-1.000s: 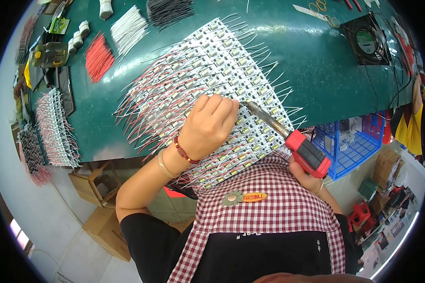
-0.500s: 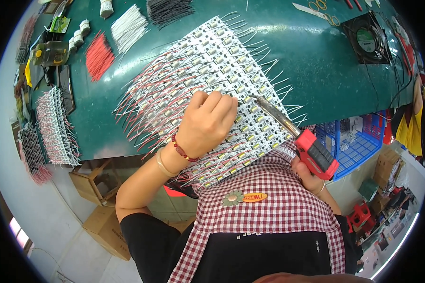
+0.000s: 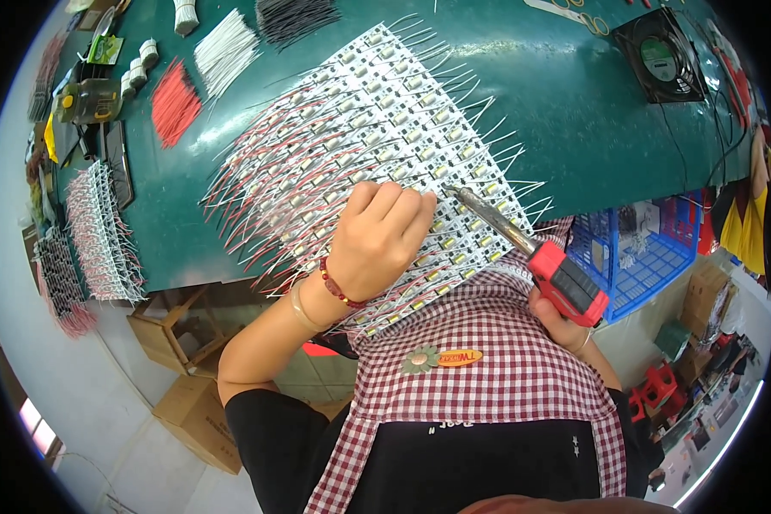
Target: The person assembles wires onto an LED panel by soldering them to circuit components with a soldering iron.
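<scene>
A large panel of small white circuit boards (image 3: 400, 119) lies tilted on the green table, its near corner reaching my checked apron. Red and white wires fringe its left side, and pale wires stick out along its right edge. My left hand (image 3: 381, 230) rests over the middle of the panel, fingers curled into a pinch; what sits between the fingertips is hidden. My right hand (image 3: 560, 324) grips the red and black handle of a soldering iron (image 3: 565, 278). The iron's tip touches or hovers just over the boards, slightly right of my left fingertips.
Bundles of red wires (image 3: 176, 103), white wires (image 3: 225, 53) and black wires (image 3: 295, 19) lie at the back. A finished-looking wired panel (image 3: 103, 231) hangs at the left edge. A black fan (image 3: 660, 56) stands far right, above a blue basket (image 3: 651, 278). Scissors (image 3: 565, 10) lie behind.
My left hand has shifted slightly down, toward me. The soldering iron's tip has moved a little left and down, closer to my left fingertips. The panel appears slightly shifted left in view.
</scene>
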